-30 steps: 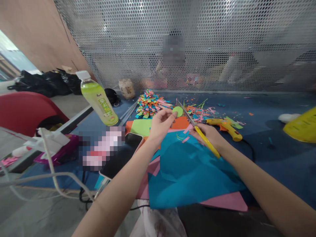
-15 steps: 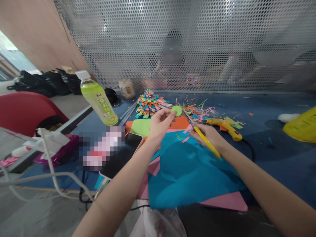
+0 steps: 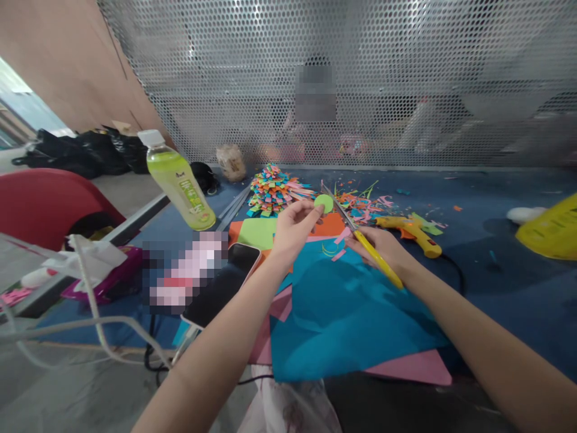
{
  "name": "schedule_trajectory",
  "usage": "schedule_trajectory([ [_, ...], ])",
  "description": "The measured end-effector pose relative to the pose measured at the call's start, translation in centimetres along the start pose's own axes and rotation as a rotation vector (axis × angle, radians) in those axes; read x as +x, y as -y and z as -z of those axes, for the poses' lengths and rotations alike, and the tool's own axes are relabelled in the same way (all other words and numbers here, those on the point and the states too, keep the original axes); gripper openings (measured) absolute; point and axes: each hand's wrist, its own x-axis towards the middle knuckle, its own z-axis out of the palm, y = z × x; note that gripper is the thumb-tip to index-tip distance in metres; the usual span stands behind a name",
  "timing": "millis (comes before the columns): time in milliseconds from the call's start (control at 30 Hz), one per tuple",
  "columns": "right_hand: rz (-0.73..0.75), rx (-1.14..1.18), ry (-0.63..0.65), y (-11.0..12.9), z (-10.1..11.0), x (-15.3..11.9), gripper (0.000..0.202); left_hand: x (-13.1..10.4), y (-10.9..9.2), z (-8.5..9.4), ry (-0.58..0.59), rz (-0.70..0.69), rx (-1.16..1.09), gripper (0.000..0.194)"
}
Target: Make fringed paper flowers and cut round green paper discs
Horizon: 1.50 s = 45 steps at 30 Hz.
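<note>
Between thumb and fingers, my left hand (image 3: 295,225) pinches a small round green paper disc (image 3: 323,204). My right hand (image 3: 376,246) is closed around yellow-handled scissors (image 3: 377,258), whose blades point up and left beside the disc. Below both hands lies a large blue paper sheet (image 3: 351,307) with pink strips and thin green curls on it. Orange, green and pink sheets show around its edges. Behind my left hand stands a cone (image 3: 270,189) covered in small multicoloured paper pieces, with a heap of paper scraps (image 3: 360,204) to its right.
A yellow glue gun (image 3: 412,231) lies right of the scissors, its cord running down. On the left are a green drink bottle (image 3: 183,183), a black-screened phone (image 3: 220,285) and a purple tissue pack (image 3: 106,270). A perforated metal panel (image 3: 383,78) closes the back.
The green disc and my left fingers have shifted very slightly right and down. My right hand and the scissors look almost unmoved.
</note>
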Motion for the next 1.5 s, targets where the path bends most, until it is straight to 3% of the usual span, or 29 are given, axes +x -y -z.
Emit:
schedule_trajectory([
  [800,-0.064,-0.007,0.009,0.76,0.38,-0.12,0.046,-0.01,-0.06,0.24,-0.022,-0.013,0.004,0.024],
  [1100,-0.048,-0.082,-0.122,0.33,0.24,0.16,0.047,-0.13,-0.19,0.15,-0.052,0.007,0.033,0.016],
  [1500,0.022,0.024,0.015,-0.05,-0.07,0.10,0.037,-0.03,0.07,0.08,0.016,0.066,-0.172,0.031],
])
